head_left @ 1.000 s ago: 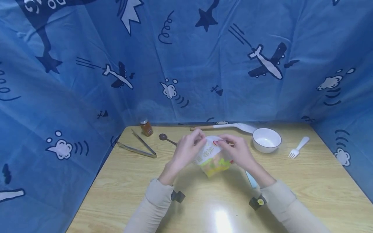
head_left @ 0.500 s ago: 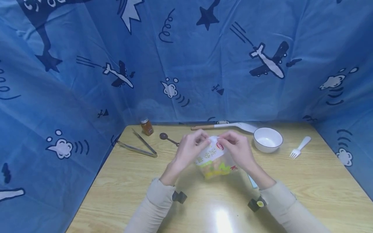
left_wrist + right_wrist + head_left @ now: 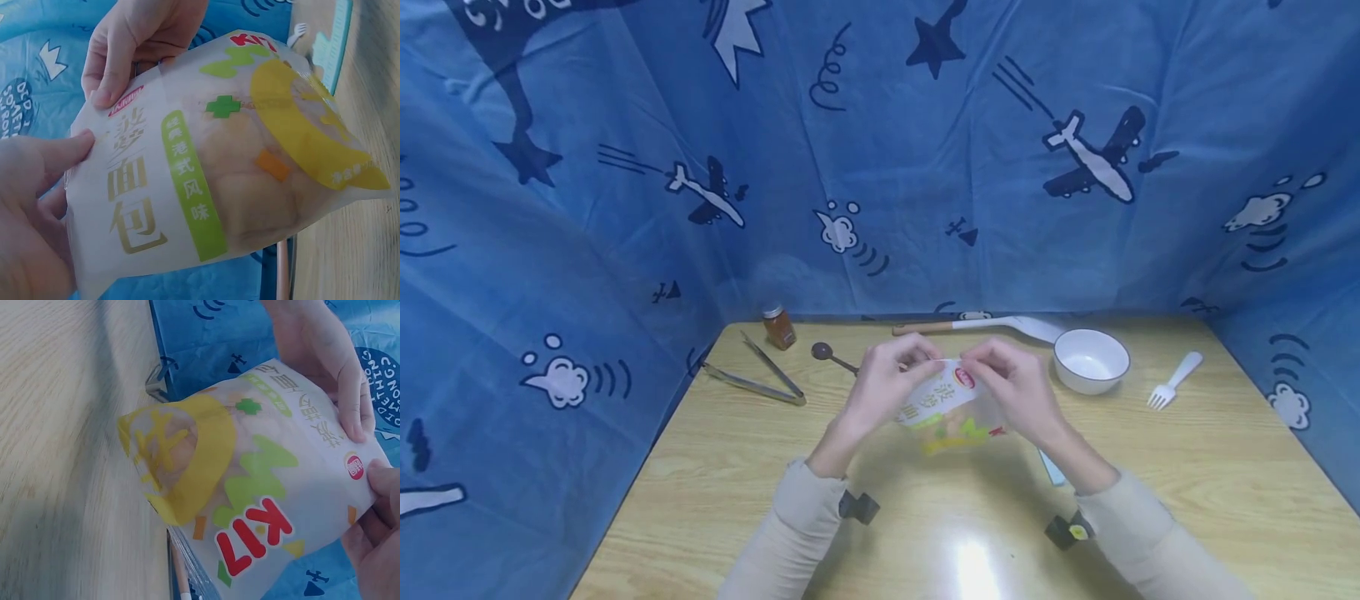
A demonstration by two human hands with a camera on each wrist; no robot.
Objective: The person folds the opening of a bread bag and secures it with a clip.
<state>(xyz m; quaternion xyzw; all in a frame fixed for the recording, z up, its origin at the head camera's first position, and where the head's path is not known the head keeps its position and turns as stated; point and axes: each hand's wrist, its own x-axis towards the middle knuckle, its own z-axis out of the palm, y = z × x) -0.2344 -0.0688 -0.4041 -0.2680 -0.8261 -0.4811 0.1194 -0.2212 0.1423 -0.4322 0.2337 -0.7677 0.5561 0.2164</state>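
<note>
A white, yellow and green plastic bread package (image 3: 951, 408) hangs above the table between both hands, with bread showing through its clear part (image 3: 244, 194). My left hand (image 3: 883, 387) pinches the upper edge between thumb and fingers. Close beside it, my right hand (image 3: 1018, 390) pinches the same edge. In the left wrist view, the left thumb presses the white front while the right hand (image 3: 147, 44) grips the edge farther along. No tear is visible in the wrapper. The right wrist view shows red "K17"-like lettering on the package (image 3: 250, 462).
Metal tongs (image 3: 763, 375), a spice jar (image 3: 778, 329) and a dark spoon (image 3: 823, 352) lie at the left. Along the back is a white turner (image 3: 1000, 323) with a wooden handle. A white bowl (image 3: 1090, 362) and fork (image 3: 1175, 380) stand right. A light-blue utensil (image 3: 1051, 468) is partly hidden.
The package's lower end has swung up slightly and its upper edge now looks tauter between the fingers. Both hands keep their pinch and have barely moved.
</note>
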